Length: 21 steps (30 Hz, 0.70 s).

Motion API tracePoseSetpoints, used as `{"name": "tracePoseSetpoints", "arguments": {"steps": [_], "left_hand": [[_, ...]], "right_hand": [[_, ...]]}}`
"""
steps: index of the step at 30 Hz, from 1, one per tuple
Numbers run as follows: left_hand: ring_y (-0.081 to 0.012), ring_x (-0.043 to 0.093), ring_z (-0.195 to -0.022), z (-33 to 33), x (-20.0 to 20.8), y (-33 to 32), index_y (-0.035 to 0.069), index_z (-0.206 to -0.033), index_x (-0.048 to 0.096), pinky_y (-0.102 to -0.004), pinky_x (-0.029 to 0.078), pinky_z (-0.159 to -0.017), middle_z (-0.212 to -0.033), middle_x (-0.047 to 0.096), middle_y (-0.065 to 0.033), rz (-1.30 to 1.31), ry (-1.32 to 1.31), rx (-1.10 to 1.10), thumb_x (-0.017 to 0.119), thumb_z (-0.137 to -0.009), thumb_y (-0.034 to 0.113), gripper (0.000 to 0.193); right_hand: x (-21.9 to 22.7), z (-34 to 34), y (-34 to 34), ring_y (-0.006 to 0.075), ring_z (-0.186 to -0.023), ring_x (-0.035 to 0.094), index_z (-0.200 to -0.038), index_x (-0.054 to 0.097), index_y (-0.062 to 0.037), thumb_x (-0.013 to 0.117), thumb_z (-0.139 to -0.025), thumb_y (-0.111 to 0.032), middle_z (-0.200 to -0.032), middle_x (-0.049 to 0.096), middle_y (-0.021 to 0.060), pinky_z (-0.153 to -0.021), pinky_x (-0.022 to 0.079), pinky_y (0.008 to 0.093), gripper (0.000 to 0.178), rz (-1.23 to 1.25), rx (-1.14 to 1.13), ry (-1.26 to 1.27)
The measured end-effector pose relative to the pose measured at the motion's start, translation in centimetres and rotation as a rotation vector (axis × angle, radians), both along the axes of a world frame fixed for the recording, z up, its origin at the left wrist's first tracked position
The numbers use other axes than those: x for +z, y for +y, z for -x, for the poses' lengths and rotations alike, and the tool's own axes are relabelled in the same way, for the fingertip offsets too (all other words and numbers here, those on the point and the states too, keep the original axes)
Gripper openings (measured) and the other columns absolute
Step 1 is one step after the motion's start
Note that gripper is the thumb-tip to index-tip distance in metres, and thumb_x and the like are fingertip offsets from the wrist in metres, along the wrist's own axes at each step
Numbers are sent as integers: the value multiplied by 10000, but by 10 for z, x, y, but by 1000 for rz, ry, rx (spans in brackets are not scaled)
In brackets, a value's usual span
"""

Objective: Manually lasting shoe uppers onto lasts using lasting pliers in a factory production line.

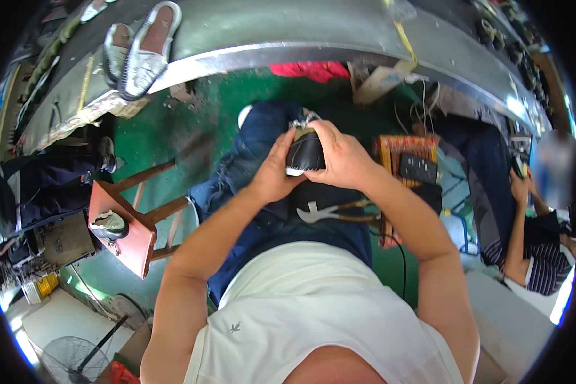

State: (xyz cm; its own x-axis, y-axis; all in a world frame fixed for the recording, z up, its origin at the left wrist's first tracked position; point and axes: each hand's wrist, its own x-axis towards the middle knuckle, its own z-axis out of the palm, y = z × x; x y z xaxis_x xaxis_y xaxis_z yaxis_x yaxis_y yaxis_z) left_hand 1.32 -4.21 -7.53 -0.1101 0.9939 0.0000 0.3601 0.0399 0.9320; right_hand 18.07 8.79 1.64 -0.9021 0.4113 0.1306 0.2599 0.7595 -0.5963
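Observation:
A black shoe (305,153) with light stitching and a white sole edge is held between my two hands, above my lap. My left hand (276,168) wraps its left side, thumb along the upper. Around the right side closes my right hand (343,155), fingers reaching over the far end and thumb underneath. Pale laces or lining show at the shoe's far end, partly hidden by fingers. Across my thigh lies a pair of lasting pincers (320,214) with a curved metal head and brownish handles.
Ahead runs a metal-edged bench (249,50) with silvery shoes (148,54). At left a reddish stool (118,224) bears a shoe (109,223). On my right stands a patterned box (385,153) with a black object (418,169) on it. A co-worker (544,249) sits far right.

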Motion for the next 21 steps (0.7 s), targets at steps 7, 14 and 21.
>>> {"name": "tracePoseSetpoints", "arguments": {"steps": [7, 14, 21], "left_hand": [[-200, 637, -1167, 5, 41, 9, 14, -1447, 468, -340, 489, -1026, -1237, 678, -133, -8, -544, 261, 853, -822, 134, 744], [-429, 690, -846, -5, 45, -18, -24, -915, 685, -447, 540, -765, -857, 689, -276, 347, 86, 172, 528, -1008, 384, 446], [-156, 673, -744, 14, 23, -24, 0, -983, 704, -311, 548, -679, -863, 711, -66, 598, -469, 8, 625, -814, -17, 187]], "right_hand": [[6, -69, -26, 418, -1204, 529, -1346, 448, 11, 891, -675, -401, -1281, 523, 246, -1029, 453, 465, 904, 10, -47, -102], [-3, -161, -70, 299, -825, 674, -1277, 534, -55, 802, -734, -179, -1021, 626, 157, -729, 568, 390, 618, 458, -32, -491], [43, -125, -73, 168, -694, 630, -1112, 599, -39, 617, -900, -138, -774, 624, 83, -609, 526, 349, 235, 945, -282, -389]]}}
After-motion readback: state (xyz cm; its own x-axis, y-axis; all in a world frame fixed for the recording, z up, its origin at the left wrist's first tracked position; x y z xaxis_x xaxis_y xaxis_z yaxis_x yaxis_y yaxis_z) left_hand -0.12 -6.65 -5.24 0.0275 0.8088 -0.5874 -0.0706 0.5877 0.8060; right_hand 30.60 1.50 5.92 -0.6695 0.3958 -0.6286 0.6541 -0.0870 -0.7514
